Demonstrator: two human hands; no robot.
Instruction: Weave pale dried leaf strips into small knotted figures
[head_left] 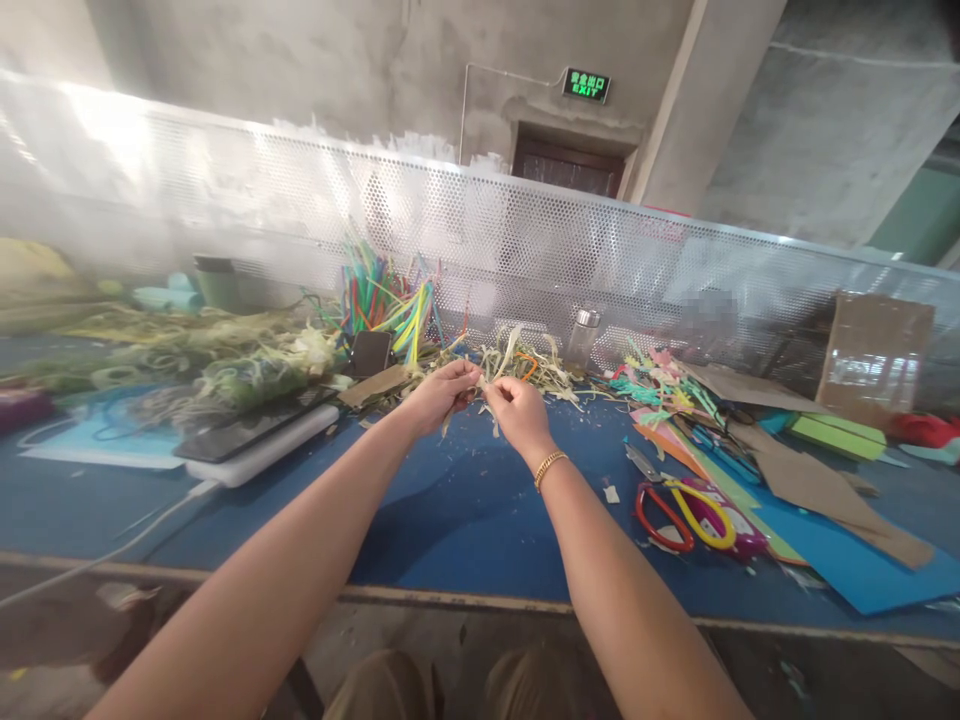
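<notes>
My left hand (pixel 441 392) and my right hand (pixel 517 410) meet above the blue table (pixel 450 510), both pinched on a thin pale straw-like strip (pixel 481 384) held between them. A gold bracelet (pixel 550 467) circles my right wrist. Just beyond my fingers lies a loose heap of pale strips (pixel 525 365). How the strip is being bent or twisted is too small to tell.
Coloured straws (pixel 382 295) stand at the back, by a dark phone (pixel 370 352). A tablet on a white charger (pixel 259 440) lies left with green-yellow coils (pixel 225 370). Scissors (pixel 686 515), coloured paper (pixel 847 560) and cardboard (pixel 874 350) lie right. A perforated metal screen (pixel 525 240) backs the table.
</notes>
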